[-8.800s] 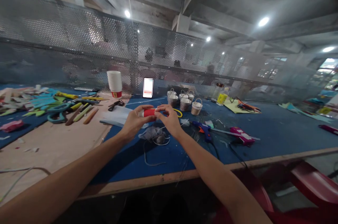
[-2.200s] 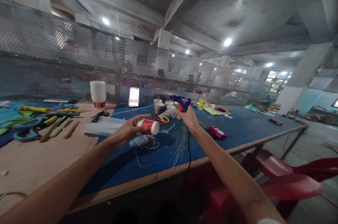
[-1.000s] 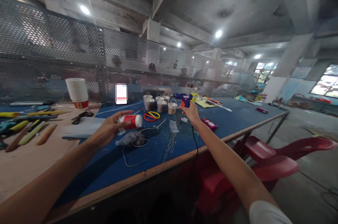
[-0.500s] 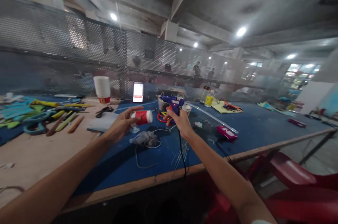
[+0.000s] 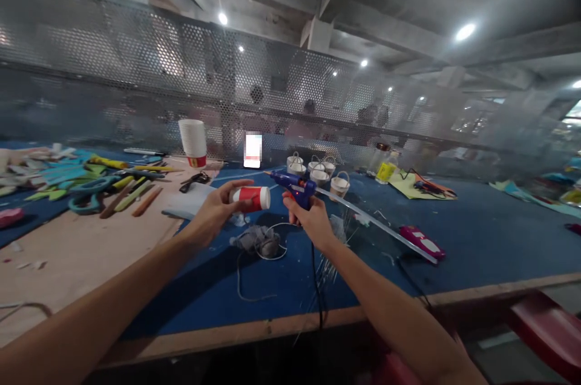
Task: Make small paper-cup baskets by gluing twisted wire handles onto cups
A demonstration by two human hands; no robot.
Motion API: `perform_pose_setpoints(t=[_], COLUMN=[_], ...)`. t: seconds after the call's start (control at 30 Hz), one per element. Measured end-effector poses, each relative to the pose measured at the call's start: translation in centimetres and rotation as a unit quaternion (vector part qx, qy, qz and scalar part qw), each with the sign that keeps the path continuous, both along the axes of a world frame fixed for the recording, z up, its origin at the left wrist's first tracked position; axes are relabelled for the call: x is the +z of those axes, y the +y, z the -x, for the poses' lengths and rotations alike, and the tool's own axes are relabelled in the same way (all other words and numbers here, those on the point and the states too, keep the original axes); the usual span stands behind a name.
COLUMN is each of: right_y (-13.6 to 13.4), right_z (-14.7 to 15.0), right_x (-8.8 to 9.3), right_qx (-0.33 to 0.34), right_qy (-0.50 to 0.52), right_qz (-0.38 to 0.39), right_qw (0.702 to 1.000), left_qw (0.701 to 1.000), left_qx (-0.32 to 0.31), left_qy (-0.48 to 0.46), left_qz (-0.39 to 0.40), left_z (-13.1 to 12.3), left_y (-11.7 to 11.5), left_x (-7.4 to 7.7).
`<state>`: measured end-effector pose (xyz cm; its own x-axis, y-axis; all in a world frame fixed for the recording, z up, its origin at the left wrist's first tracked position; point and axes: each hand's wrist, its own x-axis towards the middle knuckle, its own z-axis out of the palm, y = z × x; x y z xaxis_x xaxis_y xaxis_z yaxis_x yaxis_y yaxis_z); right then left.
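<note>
My left hand (image 5: 216, 210) grips a red and white paper cup (image 5: 255, 198), tipped on its side above the table. My right hand (image 5: 313, 218) is wrapped round the handle of a blue glue gun (image 5: 293, 185). A long clear glue stick (image 5: 376, 224) sticks out of the gun's back end. The nozzle points left, behind the cup and apart from it. Below the cup lies a bundle of grey yarn (image 5: 258, 242) with a loose strand. Several small white cups with handles (image 5: 319, 175) stand behind the gun.
A stack of paper cups (image 5: 192, 138) and a lit phone (image 5: 253, 152) stand at the back. Scissors (image 5: 86, 194) and several pens lie left. A magenta glue gun or similar tool (image 5: 421, 242) lies right, near a yellow-labelled bottle (image 5: 386, 171). A perforated metal screen (image 5: 172, 70) borders the table.
My view has turned somewhat to the left. The glue gun has shifted off the small cups, showing more of them. Both hands keep their holds.
</note>
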<state>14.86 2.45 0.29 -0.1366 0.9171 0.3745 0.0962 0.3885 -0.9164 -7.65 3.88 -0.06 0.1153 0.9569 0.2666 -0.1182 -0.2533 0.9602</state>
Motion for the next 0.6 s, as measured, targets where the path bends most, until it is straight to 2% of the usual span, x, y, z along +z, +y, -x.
perform_pose_setpoints(t=[0.13,0.27,0.47,0.6], right_y=[-0.7,-0.8,-1.0,-1.2], right_z=[-0.4,-0.4,-0.1,0.0], right_x=[0.5,0.2,-0.3,-0.5], right_qx=[-0.013,-0.008,-0.026,-0.036], right_qy=[-0.013,-0.046,-0.124,-0.136], right_qz=[-0.036,-0.044,-0.043,-0.064], right_qw=[0.999,0.998,0.991,0.988], left_qw=[0.999,0.997,0.995,0.994], left_qx=[0.038,0.062,0.07,0.081], left_qy=[-0.013,-0.011,-0.003,-0.007], left_qz=[-0.014,-0.033,-0.066,-0.074], left_z=[0.4,0.5,0.6,0.6], left_y=[0.4,0.4,0.0,0.0], left_x=[0.1,0.4,0.8,0.8])
